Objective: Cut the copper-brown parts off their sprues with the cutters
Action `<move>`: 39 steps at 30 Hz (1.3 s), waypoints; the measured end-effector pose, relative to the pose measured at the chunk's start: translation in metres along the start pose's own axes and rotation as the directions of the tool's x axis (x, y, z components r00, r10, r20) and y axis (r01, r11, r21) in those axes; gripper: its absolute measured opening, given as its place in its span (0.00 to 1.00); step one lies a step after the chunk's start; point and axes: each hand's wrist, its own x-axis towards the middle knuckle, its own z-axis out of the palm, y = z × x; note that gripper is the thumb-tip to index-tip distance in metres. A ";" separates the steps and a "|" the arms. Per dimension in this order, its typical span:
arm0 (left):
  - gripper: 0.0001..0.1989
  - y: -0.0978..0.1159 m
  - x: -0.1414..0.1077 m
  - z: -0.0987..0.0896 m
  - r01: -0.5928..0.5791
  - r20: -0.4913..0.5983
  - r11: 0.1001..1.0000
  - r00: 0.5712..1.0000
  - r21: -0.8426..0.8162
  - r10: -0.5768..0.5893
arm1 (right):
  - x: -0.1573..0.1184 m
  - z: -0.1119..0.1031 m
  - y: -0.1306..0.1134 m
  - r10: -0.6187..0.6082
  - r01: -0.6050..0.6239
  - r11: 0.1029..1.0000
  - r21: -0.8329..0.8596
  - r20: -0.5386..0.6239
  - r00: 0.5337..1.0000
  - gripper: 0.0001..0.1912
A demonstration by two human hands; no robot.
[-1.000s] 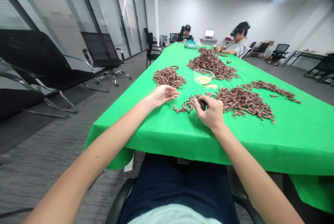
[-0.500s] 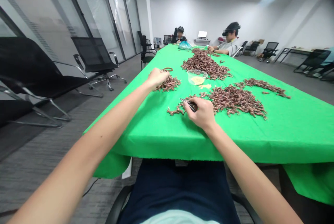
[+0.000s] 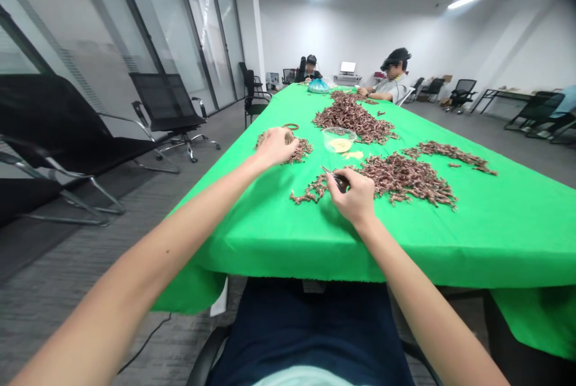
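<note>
My left hand (image 3: pixel 278 147) is over a small pile of reddish-brown knobbly pieces (image 3: pixel 302 150), its fingers curled together; what they hold, if anything, is hidden. A brown ring (image 3: pixel 291 126) lies just behind that pile. Closed around a dark-handled tool with a thin metal tip (image 3: pixel 327 171), my right hand (image 3: pixel 353 194) rests beside a larger pile of the same pieces (image 3: pixel 407 177). A few pieces (image 3: pixel 308 195) trail off to its left. Between the piles stands a clear round tub (image 3: pixel 339 141) with pale yellow bits in it, and more bits (image 3: pixel 354 155) lie beside it.
On the green tablecloth (image 3: pixel 279 248) a big pile (image 3: pixel 353 119) lies farther back, with a strip of pieces (image 3: pixel 454 155) at right. A blue bag (image 3: pixel 318 86) is at the far end. Two people (image 3: pixel 310 71) sit there, and black chairs (image 3: pixel 166 101) stand left.
My left hand has shifted slightly right and nearer over the small pile. My right hand, still around the tool, has moved a little right. The view has tilted up slightly.
</note>
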 end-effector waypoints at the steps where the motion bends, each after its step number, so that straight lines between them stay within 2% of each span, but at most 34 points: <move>1: 0.10 -0.001 -0.010 0.001 -0.068 0.009 0.994 0.998 0.080 0.068 | 0.001 -0.001 0.000 0.019 -0.019 1.000 0.007 -0.032 0.999 0.15; 3: 0.11 -0.002 -0.031 0.001 -0.149 0.130 0.976 0.983 0.156 0.129 | 0.002 -0.002 0.002 0.048 -0.046 0.999 0.018 -0.088 0.995 0.15; 5: 0.12 -0.004 -0.056 -0.001 -0.197 0.288 0.963 0.948 0.187 0.138 | 0.003 -0.003 0.004 0.072 -0.071 0.997 0.015 -0.112 0.991 0.16; 6: 0.14 -0.004 -0.070 -0.003 -0.206 0.317 0.954 0.940 0.220 0.130 | 0.003 -0.004 0.004 0.084 -0.084 0.996 0.008 -0.111 0.990 0.17; 10: 0.18 -0.007 -0.118 -0.007 -0.266 0.348 0.918 0.924 0.294 0.156 | 0.005 -0.003 0.002 0.087 -0.086 0.996 0.005 -0.057 0.995 0.21; 14: 0.11 -0.014 -0.137 0.001 -0.313 0.314 0.914 0.922 0.259 0.227 | 0.004 -0.002 0.000 0.043 -0.044 0.998 0.040 0.011 0.999 0.23; 20: 0.05 -0.019 -0.140 0.007 -0.251 0.201 0.968 0.949 0.020 0.242 | 0.002 -0.001 0.001 -0.047 0.043 0.998 0.036 0.136 0.990 0.21; 22: 0.05 -0.018 -0.141 0.007 -0.173 0.216 0.980 0.958 -0.099 0.191 | 0.002 -0.001 0.000 -0.077 0.071 0.997 0.037 0.165 0.983 0.20; 25: 0.09 -0.016 -0.137 0.004 0.027 0.298 0.955 0.952 -0.295 0.065 | 0.002 0.000 -0.003 -0.102 0.095 0.995 0.043 0.195 0.976 0.20; 27: 0.13 -0.012 -0.127 0.001 0.148 0.350 0.912 0.937 -0.384 -0.004 | 0.002 0.000 -0.003 -0.102 0.095 0.995 0.043 0.198 0.975 0.19; 29: 0.14 -0.005 -0.113 -0.003 0.212 0.386 0.888 0.921 -0.409 -0.042 | 0.001 0.001 -0.002 -0.090 0.086 0.996 0.029 0.188 0.978 0.19; 31: 0.15 0.002 -0.094 -0.005 0.205 0.397 0.889 0.917 -0.408 -0.030 | 0.001 0.001 0.000 -0.069 0.069 0.998 0.004 0.169 0.983 0.18; 33: 0.14 0.005 -0.076 -0.004 0.178 0.365 0.886 0.931 -0.427 -0.011 | 0.001 0.001 0.001 -0.040 0.043 0.999 -0.020 0.149 0.988 0.18; 36: 0.15 0.000 -0.056 0.001 0.246 0.364 0.834 0.929 -0.493 -0.058 | 0.001 0.001 0.003 -0.008 0.013 0.999 -0.040 0.129 0.992 0.18; 39: 0.13 -0.015 -0.051 0.006 0.336 0.408 0.766 0.907 -0.548 -0.106 | 0.002 0.002 0.003 0.003 0.005 0.998 -0.056 0.127 0.992 0.19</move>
